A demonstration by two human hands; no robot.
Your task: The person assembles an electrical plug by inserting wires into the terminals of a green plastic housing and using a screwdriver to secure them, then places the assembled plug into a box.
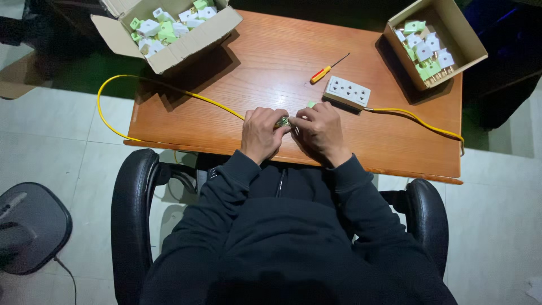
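Observation:
My left hand [261, 133] and my right hand [320, 131] meet near the front of the wooden table [271, 62]. Between their fingertips they pinch a small plug part [283, 121] with brass-coloured metal showing; most of it is hidden by my fingers. A yellow cable [169, 87] runs in from the left toward my left hand. A small green piece [311, 104] lies just beyond my right hand. A white multi-socket strip [347, 92] sits behind my right hand, with a second yellow cable [418, 120] leaving it to the right.
A screwdriver [326, 70] with a red and yellow handle lies behind the socket strip. An open cardboard box [186, 44] of white and green plug parts stands at the back left, another box [457, 31] at the back right. Black chair armrests [131, 192] flank me.

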